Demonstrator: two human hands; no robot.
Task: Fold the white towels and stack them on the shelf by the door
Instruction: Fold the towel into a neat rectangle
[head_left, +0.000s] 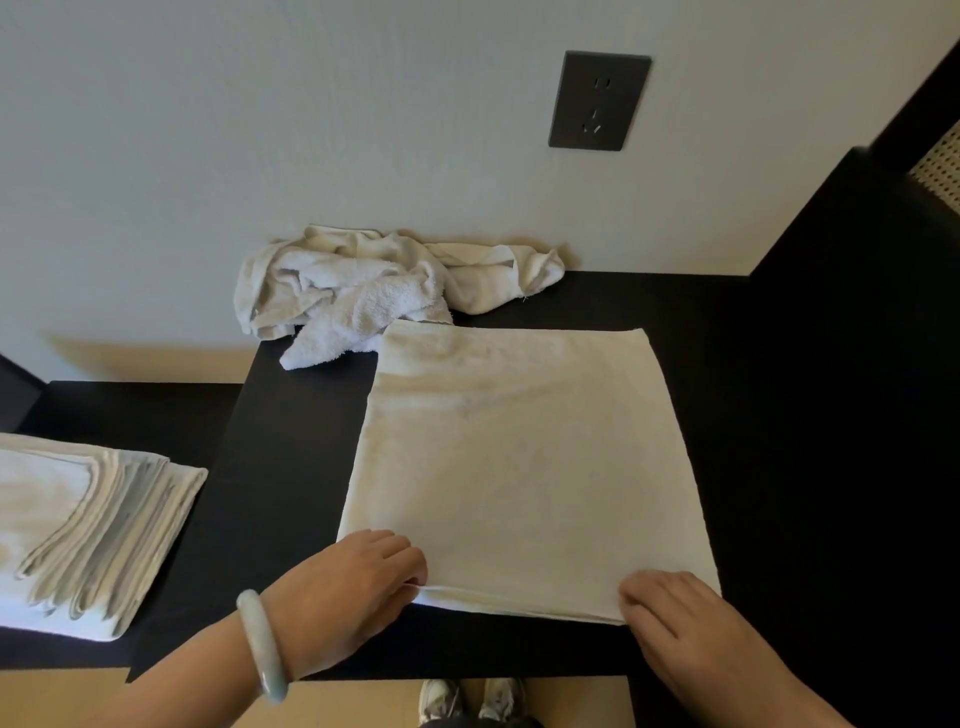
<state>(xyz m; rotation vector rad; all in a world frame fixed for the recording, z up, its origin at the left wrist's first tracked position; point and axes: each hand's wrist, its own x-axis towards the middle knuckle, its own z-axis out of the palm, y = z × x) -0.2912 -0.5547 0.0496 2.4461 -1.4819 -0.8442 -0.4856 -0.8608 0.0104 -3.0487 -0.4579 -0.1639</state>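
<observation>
**Left hand (363, 577) & right hand (675, 608) at near edge of towel (519, 467)**

Far left, a folded stack (104, 519) sits on a lower dark surface, well apart from the work. Left hand, w/ a pale bracelet (262, 644) on the wrist, has fingers curled, pinching the towel's near-left corner. The towel lies flat on the black table (280, 441), roughly square, doubled edge nearest the person, running away from both hands toward the wall. Right hand covers the near-right corner w/ fingers bent and thumb hidden; can't tell if it grips or only presses. Both hands are equally near. Next fold prob goes away from the body. A crumpled pile (374, 291) at the back touches the far-left corner & may snag
</observation>
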